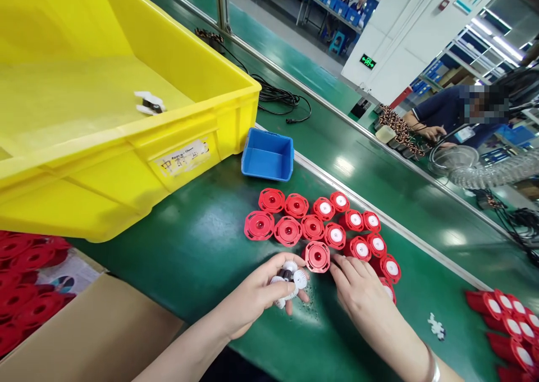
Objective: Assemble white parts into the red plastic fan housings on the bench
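Observation:
Resting in my left hand [275, 289] is a cluster of white plastic gears [300, 279] around a dark centre piece. The fingers are curled about it, and the forefinger tip reaches the left side of a red housing [317, 257]. My right hand [362, 289] is bent against that housing's right side, partly hiding how it grips. The housing has a round recess with a small dark red centre. Behind it stand several more open red housings [288, 231]. To their right are red housings with white gears [361, 250] in their tops.
A large yellow bin [185, 140] with a small white and black part inside stands left, beside a blue tray [269, 178]. A cardboard box [92, 326] holds red housings lower left. Small white pieces [437, 327] and more geared housings [511, 326] lie right. Another person works across the bench.

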The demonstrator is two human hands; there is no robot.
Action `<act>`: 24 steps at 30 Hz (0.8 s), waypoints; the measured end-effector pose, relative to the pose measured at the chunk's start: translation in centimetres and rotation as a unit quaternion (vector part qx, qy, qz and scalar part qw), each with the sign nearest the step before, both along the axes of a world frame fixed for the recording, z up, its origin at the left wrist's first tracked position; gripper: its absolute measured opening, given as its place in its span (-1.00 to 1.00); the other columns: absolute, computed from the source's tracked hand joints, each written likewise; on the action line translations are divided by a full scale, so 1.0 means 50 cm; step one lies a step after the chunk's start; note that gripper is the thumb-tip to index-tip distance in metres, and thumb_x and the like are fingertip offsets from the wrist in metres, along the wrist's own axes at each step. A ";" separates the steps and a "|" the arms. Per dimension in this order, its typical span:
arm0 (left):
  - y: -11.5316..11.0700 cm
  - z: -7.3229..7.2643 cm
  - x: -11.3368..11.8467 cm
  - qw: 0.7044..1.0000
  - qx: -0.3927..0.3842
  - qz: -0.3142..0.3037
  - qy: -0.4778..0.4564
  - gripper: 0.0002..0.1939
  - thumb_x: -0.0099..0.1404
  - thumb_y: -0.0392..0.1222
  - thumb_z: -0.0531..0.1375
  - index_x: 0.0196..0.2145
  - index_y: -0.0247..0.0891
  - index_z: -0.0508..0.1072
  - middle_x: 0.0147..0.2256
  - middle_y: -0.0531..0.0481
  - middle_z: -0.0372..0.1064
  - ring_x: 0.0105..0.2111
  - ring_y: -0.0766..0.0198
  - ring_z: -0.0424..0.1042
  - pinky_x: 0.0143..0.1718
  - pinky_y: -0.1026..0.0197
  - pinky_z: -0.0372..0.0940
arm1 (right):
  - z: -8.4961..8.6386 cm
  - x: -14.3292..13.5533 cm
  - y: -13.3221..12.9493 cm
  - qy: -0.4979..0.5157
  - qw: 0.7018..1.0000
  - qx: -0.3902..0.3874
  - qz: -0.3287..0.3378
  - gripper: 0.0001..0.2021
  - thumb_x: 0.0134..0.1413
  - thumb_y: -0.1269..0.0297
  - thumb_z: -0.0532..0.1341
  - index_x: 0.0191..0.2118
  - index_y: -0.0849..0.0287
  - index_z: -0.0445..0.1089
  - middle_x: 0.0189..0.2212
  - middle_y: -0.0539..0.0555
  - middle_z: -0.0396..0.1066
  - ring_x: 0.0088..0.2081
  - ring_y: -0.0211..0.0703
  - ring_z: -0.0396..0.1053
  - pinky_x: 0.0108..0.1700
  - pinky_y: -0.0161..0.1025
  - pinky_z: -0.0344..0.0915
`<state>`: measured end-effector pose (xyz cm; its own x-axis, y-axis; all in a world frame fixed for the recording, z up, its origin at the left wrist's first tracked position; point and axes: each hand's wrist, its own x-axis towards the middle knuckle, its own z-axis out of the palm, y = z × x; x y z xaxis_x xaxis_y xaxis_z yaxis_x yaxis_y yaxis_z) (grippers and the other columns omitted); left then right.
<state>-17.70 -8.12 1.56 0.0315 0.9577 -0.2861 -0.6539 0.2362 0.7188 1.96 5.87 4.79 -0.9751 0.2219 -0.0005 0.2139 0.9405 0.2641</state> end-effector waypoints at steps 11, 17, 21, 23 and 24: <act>-0.002 -0.001 -0.001 1.000 -0.005 0.013 -0.007 -0.68 0.19 -0.24 0.23 -0.07 -0.22 0.37 -0.20 -0.06 0.39 -0.21 0.11 0.49 -0.39 0.21 0.31 | 0.003 -0.002 0.016 -0.035 0.999 0.026 0.003 -0.61 0.11 0.58 0.04 0.03 0.30 0.38 -0.06 0.29 0.45 -0.06 0.12 0.38 0.03 0.10 0.31; -0.002 0.004 -0.002 1.000 -0.001 0.007 -0.001 -0.67 0.18 -0.22 0.22 -0.08 -0.23 0.35 -0.17 -0.07 0.38 -0.23 0.11 0.51 -0.40 0.22 0.29 | 0.008 0.010 0.018 -0.057 0.997 0.027 0.035 -0.55 0.07 0.56 0.05 0.11 0.39 0.33 0.00 0.34 0.42 0.01 0.19 0.38 0.13 0.16 0.26; -0.004 0.003 -0.004 1.000 0.009 0.000 0.004 -0.64 0.16 -0.26 0.23 -0.07 -0.24 0.34 -0.22 -0.03 0.36 -0.23 0.13 0.51 -0.40 0.24 0.27 | 0.005 0.011 0.019 -0.048 0.994 0.044 0.088 -0.57 0.08 0.66 0.00 0.05 0.38 0.35 -0.08 0.33 0.45 -0.02 0.14 0.41 0.14 0.14 0.26; -0.006 0.002 -0.004 1.000 0.017 -0.007 0.004 -0.62 0.12 -0.29 0.26 -0.08 -0.23 0.34 -0.23 -0.01 0.36 -0.23 0.14 0.51 -0.40 0.26 0.27 | 0.008 0.009 0.017 -0.036 0.993 0.032 0.106 -0.62 0.11 0.64 0.01 0.01 0.36 0.37 -0.12 0.31 0.46 -0.07 0.12 0.42 0.10 0.13 0.29; -0.006 0.002 -0.004 1.000 0.018 -0.012 0.006 -0.61 0.11 -0.30 0.27 -0.09 -0.23 0.35 -0.25 0.00 0.36 -0.23 0.15 0.51 -0.40 0.28 0.27 | 0.010 0.008 0.017 -0.037 0.994 0.020 0.103 -0.65 0.13 0.60 0.03 0.00 0.35 0.38 -0.12 0.30 0.46 -0.07 0.12 0.42 0.10 0.13 0.30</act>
<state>-17.92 -8.43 1.66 0.0503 0.9665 -0.2518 -0.6392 0.2249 0.7354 2.37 6.71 5.28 -0.9974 0.0197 -0.0692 -0.0028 0.9506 0.3104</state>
